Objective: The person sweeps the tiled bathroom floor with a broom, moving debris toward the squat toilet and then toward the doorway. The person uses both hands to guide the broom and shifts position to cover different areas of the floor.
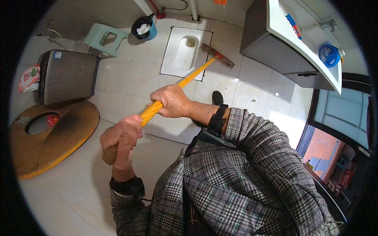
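Observation:
A long-handled floor brush (193,74) runs slantwise across the middle, its handle yellow with a wood-grain pattern. Its narrow brown bar head (223,57), with red at the joint, rests on the tiles just right of the white squat toilet (167,59). Whether the head's underside has bristles is hidden. My right hand (173,101) is wrapped round the middle of the handle. Nearer to me, my left hand (120,137) grips the handle close to its butt end. Dark bands circle both wrists.
At the far left stand a blue bin (151,33) with a black bag and a pale green stool (94,37). A grey cabinet (69,74) and a round brown board (75,133) with a hole lie left. A white-topped vanity (283,59) holds a blue jug (328,56). A doorway is right.

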Action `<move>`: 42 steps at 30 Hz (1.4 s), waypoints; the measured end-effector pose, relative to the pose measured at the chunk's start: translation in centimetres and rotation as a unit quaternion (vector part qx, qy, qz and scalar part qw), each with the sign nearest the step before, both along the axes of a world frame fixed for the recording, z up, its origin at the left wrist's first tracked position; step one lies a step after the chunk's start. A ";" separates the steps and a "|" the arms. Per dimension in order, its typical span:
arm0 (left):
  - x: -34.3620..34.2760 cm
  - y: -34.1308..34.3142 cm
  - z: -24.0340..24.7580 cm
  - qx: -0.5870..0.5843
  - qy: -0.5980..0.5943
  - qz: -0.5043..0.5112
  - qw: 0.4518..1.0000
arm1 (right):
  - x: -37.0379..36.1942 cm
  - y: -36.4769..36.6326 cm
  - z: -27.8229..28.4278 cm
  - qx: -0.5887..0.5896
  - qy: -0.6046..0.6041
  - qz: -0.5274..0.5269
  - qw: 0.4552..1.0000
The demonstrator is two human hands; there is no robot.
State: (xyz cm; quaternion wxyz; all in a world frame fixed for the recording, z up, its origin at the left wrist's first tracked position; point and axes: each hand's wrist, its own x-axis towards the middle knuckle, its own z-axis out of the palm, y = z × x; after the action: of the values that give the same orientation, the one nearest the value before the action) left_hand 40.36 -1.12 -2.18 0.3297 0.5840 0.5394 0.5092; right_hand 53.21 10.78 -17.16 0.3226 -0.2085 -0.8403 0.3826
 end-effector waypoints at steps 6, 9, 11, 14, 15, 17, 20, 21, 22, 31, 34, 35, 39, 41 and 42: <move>-0.3 -1.6 6.1 0.045 -0.037 0.003 0.998 | -1.3 -4.3 4.7 -0.052 0.024 0.017 0.998; 0.1 -1.4 8.1 0.051 -0.064 -0.015 0.997 | -1.5 -5.0 6.6 -0.095 0.052 0.097 0.989; 0.2 -1.1 7.6 0.056 -0.079 -0.008 0.995 | -1.3 -4.4 6.4 -0.076 0.048 0.057 0.994; 0.1 -1.0 5.3 0.080 -0.098 0.011 0.992 | -0.9 -3.4 4.9 -0.055 0.021 0.039 0.997; 0.0 -1.2 4.6 0.089 -0.112 0.004 0.990 | -0.8 -3.4 4.4 -0.051 0.029 0.061 0.996; -0.1 -2.1 3.9 0.094 -0.123 -0.009 0.988 | -0.8 -3.8 3.9 -0.044 0.041 0.078 0.995; 0.2 -3.6 4.6 0.080 -0.108 -0.003 0.991 | -0.8 -5.1 4.1 -0.068 0.035 0.107 0.991; 0.3 -4.1 5.0 0.074 -0.104 0.013 0.992 | -0.9 -5.6 4.3 -0.062 0.043 0.106 0.992; 0.4 -4.4 5.5 0.052 -0.091 0.013 0.994 | -0.9 -6.0 4.5 -0.056 0.043 0.108 0.992; 0.4 -3.1 6.3 0.111 -0.119 -0.037 0.986 | -0.4 -5.8 5.4 -0.082 0.088 0.139 0.983; 0.0 -1.6 6.2 0.110 -0.107 -0.080 0.985 | -0.2 -5.5 5.4 -0.072 0.089 0.097 0.989; -0.1 -1.1 6.2 0.106 -0.093 -0.100 0.985 | -0.2 -5.4 5.3 -0.067 0.099 0.072 0.990; -0.7 1.3 5.6 0.104 -0.126 -0.171 0.972 | 0.5 -4.8 4.5 -0.049 0.110 0.024 0.992; -1.1 2.7 4.3 0.080 -0.139 -0.173 0.972 | 1.0 -4.3 3.5 -0.043 0.131 0.003 0.990; -1.2 3.4 3.5 0.074 -0.153 -0.184 0.968 | 1.2 -4.0 3.0 -0.049 0.092 -0.005 0.995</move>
State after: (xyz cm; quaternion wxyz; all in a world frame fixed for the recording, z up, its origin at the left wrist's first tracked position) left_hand 39.12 2.27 1.29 0.4524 0.6115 0.3264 0.5611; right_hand 54.46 6.79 -14.14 0.3900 -0.1919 -0.7864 0.4389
